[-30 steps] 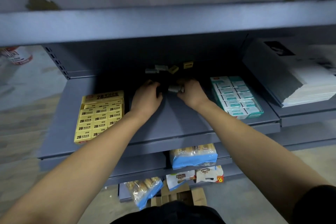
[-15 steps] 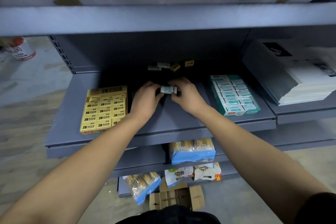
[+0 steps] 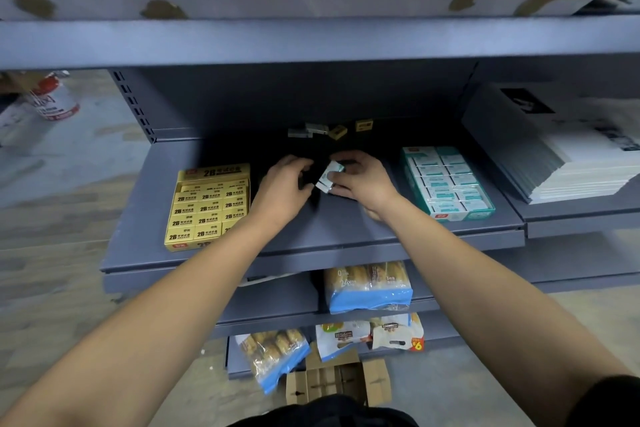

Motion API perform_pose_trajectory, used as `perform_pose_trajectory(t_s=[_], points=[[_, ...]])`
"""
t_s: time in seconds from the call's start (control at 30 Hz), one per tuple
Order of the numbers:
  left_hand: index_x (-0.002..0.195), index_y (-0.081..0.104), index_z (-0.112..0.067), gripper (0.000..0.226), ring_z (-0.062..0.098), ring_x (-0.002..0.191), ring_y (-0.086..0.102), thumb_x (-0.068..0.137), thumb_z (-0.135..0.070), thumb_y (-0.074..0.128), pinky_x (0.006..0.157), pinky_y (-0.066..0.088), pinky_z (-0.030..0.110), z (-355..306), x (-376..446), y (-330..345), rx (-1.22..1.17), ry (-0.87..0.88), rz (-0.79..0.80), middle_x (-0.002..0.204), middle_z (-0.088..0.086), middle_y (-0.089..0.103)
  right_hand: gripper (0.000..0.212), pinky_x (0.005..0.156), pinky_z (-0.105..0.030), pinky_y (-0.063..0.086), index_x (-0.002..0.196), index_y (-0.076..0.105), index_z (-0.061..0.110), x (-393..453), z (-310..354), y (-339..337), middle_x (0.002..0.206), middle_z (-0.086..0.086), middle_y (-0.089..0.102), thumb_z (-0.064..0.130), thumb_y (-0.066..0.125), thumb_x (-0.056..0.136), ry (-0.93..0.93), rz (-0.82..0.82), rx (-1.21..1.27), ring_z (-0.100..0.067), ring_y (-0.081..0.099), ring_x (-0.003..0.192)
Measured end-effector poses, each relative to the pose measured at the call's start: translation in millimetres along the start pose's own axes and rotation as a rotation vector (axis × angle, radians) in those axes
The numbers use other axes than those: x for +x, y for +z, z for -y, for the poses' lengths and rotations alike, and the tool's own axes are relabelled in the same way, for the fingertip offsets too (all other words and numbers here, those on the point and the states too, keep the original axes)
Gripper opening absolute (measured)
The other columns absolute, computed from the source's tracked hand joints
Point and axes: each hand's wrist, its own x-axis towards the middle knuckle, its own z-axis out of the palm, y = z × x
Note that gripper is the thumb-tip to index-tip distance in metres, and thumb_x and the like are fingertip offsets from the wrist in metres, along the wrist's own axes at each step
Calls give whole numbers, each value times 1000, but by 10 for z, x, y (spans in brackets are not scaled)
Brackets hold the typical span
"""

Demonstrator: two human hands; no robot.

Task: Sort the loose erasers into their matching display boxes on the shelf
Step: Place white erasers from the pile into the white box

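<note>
1. Erasers lie loose at the shadowed back of the shelf (image 3: 346, 229), upper centre of the frame: two grey-white ones (image 3: 306, 130) side by side and two yellow ones (image 3: 349, 128) just to their right.
2. One teal-and-white eraser (image 3: 329, 177) is off the shelf surface at frame centre, between the two hands. The right hand (image 3: 363, 180) pinches it with curled fingers and thumb.
3. The left hand (image 3: 284, 187) is curled close beside it; whether its fingertips touch the eraser, or hold anything at all, I cannot tell.
4. The eraser's long axis runs diagonally, from lower left to upper right, so it is tilted rather than lined up with any row.
5. The matching teal display box (image 3: 446, 180) sits at centre right, near the right hand and on its far side from the left hand. Its erasers lie in rows with long sides running left to right.
6. The yellow 2B box (image 3: 207, 208) sits at centre left, beside the left forearm.
7. My judgement: the held piece belongs in the teal box, the right hand is the nearer one, and the eraser needs turning to match those rows before it goes in.
8. Four loose erasers remain, so the sorting is unfinished.
</note>
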Motion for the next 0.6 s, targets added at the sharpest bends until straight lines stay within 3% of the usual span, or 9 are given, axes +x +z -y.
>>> perform_pose_trajectory(t_s=[0.27,0.33,0.4,0.47,0.6], points=[[116,67,-16,36,11,93,56,81,-19,75,79,47,28,-3,-85,-5,-31,30,5,106,-1,61,28,79,-33,59,106,57,4,-30,-28,-25,106,-17,60,2,73,82,-67,-45,-8,-28,66,97],[113,69,-15,31,13,91,57,83,-18,73,77,46,26,-10,-83,-5,-36,27,-21,102,-1,61,26,78,-22,56,104,60,10,-30,-55,-46,103,-8,63,8,74,82,-206,-64,-261,-20,66,94],[116,68,-14,30,14,92,57,86,-17,70,78,45,26,-23,-73,-6,-34,17,-34,104,2,62,27,80,-13,49,108,65,14,-47,-61,-70,108,-1,64,10,73,82,-459,-53,-590,-11,62,97],[117,66,-13,29,15,93,57,88,-16,67,79,45,27,-49,-67,-5,-30,23,-43,106,3,62,27,89,-15,43,109,67,12,-54,-70,-84,112,-1,65,6,70,84,-643,3,-786,-12,58,104],[116,66,-12,28,16,93,59,89,-18,67,78,44,24,-149,-53,40,-45,55,-65,105,4,62,23,93,-27,44,108,69,10,-88,-50,-157,110,-2,68,5,66,86,-741,-73,-921,-21,57,107]])
